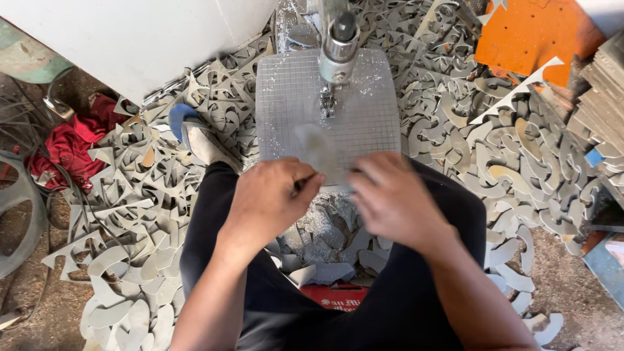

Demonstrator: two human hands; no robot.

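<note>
My left hand (270, 198) and my right hand (390, 195) both grip a small pale grey piece (316, 151) that lies on the gridded saw table (286, 97). The piece is blurred and reaches from my fingers toward the blade and its metal guide (335, 55) at the table's middle. White dust lies scattered on the table around the blade. My knees in dark trousers sit under both forearms.
Grey curved offcuts (494, 149) cover the floor on both sides and pile up below the table. A shoe (201, 140) rests on them at left. A red cloth (71, 146), a white panel (143, 39), an orange board (526, 36) and stacked boards (601, 91) surround the spot.
</note>
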